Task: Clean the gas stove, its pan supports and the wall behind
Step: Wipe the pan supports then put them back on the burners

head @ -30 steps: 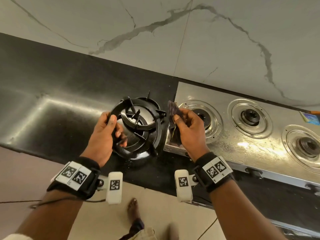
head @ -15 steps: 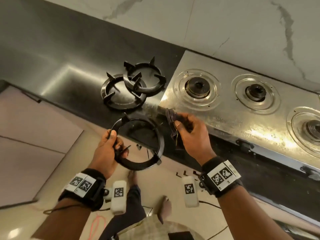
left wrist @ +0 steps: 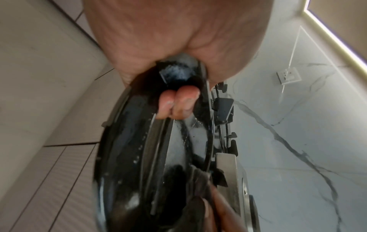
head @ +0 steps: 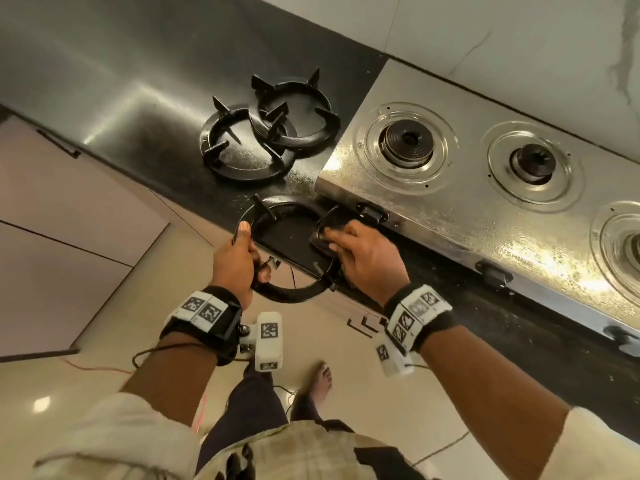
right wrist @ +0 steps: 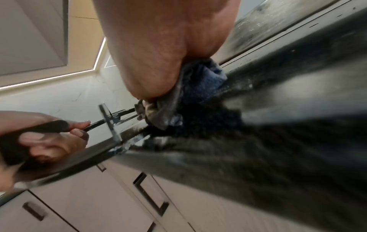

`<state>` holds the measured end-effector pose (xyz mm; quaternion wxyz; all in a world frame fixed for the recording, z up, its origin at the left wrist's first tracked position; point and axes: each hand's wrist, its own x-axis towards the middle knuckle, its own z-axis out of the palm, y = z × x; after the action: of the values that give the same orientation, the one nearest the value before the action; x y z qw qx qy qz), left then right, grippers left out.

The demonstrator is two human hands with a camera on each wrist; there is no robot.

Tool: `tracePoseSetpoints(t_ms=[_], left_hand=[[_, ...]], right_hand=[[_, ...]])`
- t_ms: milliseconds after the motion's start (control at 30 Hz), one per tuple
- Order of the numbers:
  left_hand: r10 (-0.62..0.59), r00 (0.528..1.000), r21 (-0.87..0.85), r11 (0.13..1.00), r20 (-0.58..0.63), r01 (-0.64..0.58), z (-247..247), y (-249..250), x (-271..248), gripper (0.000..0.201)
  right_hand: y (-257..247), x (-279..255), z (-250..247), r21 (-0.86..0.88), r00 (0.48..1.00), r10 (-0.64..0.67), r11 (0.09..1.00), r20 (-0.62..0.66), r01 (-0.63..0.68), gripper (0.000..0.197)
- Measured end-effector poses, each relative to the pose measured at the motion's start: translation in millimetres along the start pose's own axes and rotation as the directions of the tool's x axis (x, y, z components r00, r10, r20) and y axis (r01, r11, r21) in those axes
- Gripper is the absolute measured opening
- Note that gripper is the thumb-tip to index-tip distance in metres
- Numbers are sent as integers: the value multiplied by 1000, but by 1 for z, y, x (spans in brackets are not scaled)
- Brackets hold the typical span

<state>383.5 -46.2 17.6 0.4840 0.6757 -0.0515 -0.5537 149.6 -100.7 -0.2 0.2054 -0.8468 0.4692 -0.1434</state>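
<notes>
Gripping item one: a black enamelled pan support [head: 294,292], ring-shaped with short inward prongs, glossy and wet, held over the front edge of the counter [head: 121,98]. The left hand [head: 239,261] clamps its left arc, thumb laid along the top of the rim, fingers [left wrist: 176,103] curled underneath and through the ring. The right hand [head: 367,261] presses a dark, bluish, crumpled cloth [head: 329,226] of towel-like weave against the ring's right arc, fingers wrapped round the cloth; the cloth lies between fingertips and metal.

Item two: two more pan supports, same black ring form with upright pointed prongs. The larger support [head: 242,150] lies flat on the counter; the smaller support [head: 298,112] overlaps its far right rim, just beside the stove's left edge.

Item three: gas stove [head: 467,209], brushed steel top, shiny and streaked, with round pressed steel drip rings around dark burner heads [head: 408,140]; black knobs [head: 372,214] along its front face.

Item four: counter, dark polished stone, speckled near the stove.

Item five: wall [head: 519,46], pale marble-patterned tile with grey veining, behind the stove.
</notes>
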Motion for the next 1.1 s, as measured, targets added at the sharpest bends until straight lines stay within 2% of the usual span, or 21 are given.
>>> tracePoseSetpoints(t_ms=[133, 200, 267, 367, 433, 533, 600, 800, 900, 1000, 1100], left_hand=[[8, 1000, 5, 1000, -11, -8, 3, 3, 8, 37], [9, 1000, -5, 1000, -20, -9, 4, 0, 8, 36], [18, 999, -19, 1000, -40, -19, 5, -2, 7, 35], [26, 999, -28, 999, -42, -27, 7, -2, 8, 34], [14, 999, -24, 1000, -40, -15, 6, -5, 8, 33], [11, 1000, -27, 1000, -19, -11, 2, -7, 9, 33], [11, 1000, -12, 1000, 2, -11, 0, -6, 9, 32], [12, 1000, -12, 1000, -23, -13, -4, -8, 9, 31], [-9, 999, -22, 1000, -49, 8, -8, -15, 7, 32], [-16, 997, -67, 998, -80, 10, -9, -18, 2, 33], [-26, 995, -77, 997, -97, 19, -2, -17, -2, 33]], right_hand=[[-6, 16, 4, -22, 995, 98, 995, -28, -98, 35], [-7, 9, 9, 27, 990, 132, 991, -41, -131, 35], [-2, -6, 11, 107, 993, 109, 989, -36, -105, 36], [-5, -37, 11, 150, 998, 14, 988, 57, -22, 39], [-10, -50, 9, 190, 996, 15, 981, 86, -31, 40], [-8, -45, 10, 57, 995, 17, 998, 94, -23, 41], [-7, -30, 8, -31, 998, 40, 999, 49, -38, 40], [-19, 18, 4, -139, 978, 193, 969, -79, -203, 32], [-22, 10, 7, -50, 977, 203, 977, -72, -207, 33], [-16, -12, 10, 20, 988, 149, 989, -36, -148, 36], [-25, -47, 11, 105, 994, 87, 990, 59, -93, 38]])
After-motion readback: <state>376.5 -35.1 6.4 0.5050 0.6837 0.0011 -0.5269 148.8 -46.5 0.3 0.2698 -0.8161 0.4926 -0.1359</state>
